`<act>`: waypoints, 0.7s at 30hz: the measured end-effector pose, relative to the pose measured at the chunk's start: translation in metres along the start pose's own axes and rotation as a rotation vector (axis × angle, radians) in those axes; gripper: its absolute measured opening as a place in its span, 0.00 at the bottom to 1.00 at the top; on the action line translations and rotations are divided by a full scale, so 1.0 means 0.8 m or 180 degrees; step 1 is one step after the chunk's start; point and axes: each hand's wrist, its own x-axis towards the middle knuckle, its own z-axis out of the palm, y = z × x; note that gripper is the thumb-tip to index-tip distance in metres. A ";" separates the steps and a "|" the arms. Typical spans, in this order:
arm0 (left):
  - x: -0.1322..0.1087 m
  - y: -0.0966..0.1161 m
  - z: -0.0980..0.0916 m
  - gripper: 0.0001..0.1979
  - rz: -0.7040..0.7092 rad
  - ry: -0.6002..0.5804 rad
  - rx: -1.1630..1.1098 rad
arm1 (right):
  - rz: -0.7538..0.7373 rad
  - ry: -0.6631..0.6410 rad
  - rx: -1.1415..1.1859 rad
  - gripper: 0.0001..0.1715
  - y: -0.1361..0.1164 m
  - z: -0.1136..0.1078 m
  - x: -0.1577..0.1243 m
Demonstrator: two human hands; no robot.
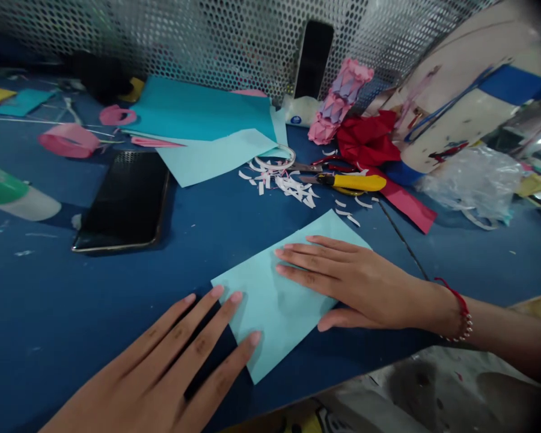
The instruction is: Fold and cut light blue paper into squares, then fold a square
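A light blue paper sheet (270, 300) lies flat on the blue table (207, 234) near its front edge. My right hand (356, 282) rests flat on the sheet's right half, fingers stretched out and pointing left. My left hand (171, 367) lies flat with spread fingers at the sheet's lower left corner, fingertips touching its edge. Neither hand holds anything.
A black phone (126, 201) lies left of centre. Yellow-handled cutters (351, 182), scissors and white paper scraps (284, 180) sit behind the sheet. Blue sheets (202, 120), pink paper rings (70, 139), a pink folded piece (340, 99), red paper (369, 141) and a plastic bag (473, 180) crowd the back.
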 end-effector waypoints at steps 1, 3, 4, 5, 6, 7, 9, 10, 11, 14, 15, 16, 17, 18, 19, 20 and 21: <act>0.000 0.004 0.002 0.42 -0.0062 -0.0010 -0.0041 | -0.0003 -0.0012 -0.0072 0.48 -0.003 -0.002 0.004; 0.001 0.011 0.004 0.43 -0.0098 -0.0062 -0.0115 | -0.0046 -0.0090 -0.0172 0.48 -0.008 -0.004 0.015; 0.002 0.013 0.004 0.42 -0.0096 -0.0084 -0.0146 | -0.0087 -0.0143 -0.0190 0.48 -0.011 -0.004 0.021; 0.002 0.014 0.004 0.42 -0.0095 -0.0064 -0.0166 | -0.0137 -0.0189 -0.0186 0.48 -0.013 -0.003 0.027; 0.003 0.014 0.004 0.41 -0.0089 -0.0020 -0.0163 | -0.0188 -0.0227 -0.0168 0.47 -0.015 -0.002 0.033; 0.003 0.013 0.004 0.41 -0.0067 0.0030 -0.0150 | -0.0243 -0.0253 -0.0144 0.47 -0.017 0.000 0.038; 0.004 0.010 0.004 0.43 0.0001 0.0076 -0.0110 | -0.0335 -0.0260 -0.0101 0.47 -0.019 0.002 0.048; 0.005 0.009 0.004 0.45 0.0041 0.0085 -0.0097 | -0.0368 -0.0244 -0.0097 0.47 -0.019 0.001 0.053; 0.005 0.007 0.004 0.46 0.0067 0.0093 -0.0100 | -0.0383 -0.0222 -0.0111 0.48 -0.018 0.001 0.057; 0.008 0.007 0.007 0.47 0.0104 0.0110 -0.0193 | -0.0343 -0.0190 -0.0173 0.47 -0.015 -0.005 0.072; 0.009 0.007 0.008 0.46 0.0098 0.0133 -0.0221 | -0.0324 -0.0196 -0.0173 0.45 -0.014 -0.006 0.077; 0.009 0.008 0.009 0.43 0.0100 0.0151 -0.0238 | -0.0317 -0.0195 -0.0158 0.43 -0.012 -0.006 0.082; 0.009 0.009 0.009 0.41 0.0099 0.0164 -0.0232 | -0.0332 -0.0181 -0.0126 0.42 -0.011 -0.005 0.087; 0.009 0.010 0.010 0.39 0.0099 0.0181 -0.0219 | -0.0369 -0.0150 -0.0084 0.41 -0.009 -0.003 0.091; 0.008 0.011 0.011 0.39 0.0099 0.0190 -0.0206 | -0.0418 -0.0100 -0.0036 0.40 -0.008 0.000 0.094; 0.007 0.012 0.011 0.39 0.0099 0.0193 -0.0200 | -0.0458 -0.0059 0.0017 0.40 -0.007 0.004 0.096; 0.006 0.013 0.012 0.39 0.0094 0.0193 -0.0192 | -0.0482 -0.0038 0.0073 0.40 -0.006 0.008 0.098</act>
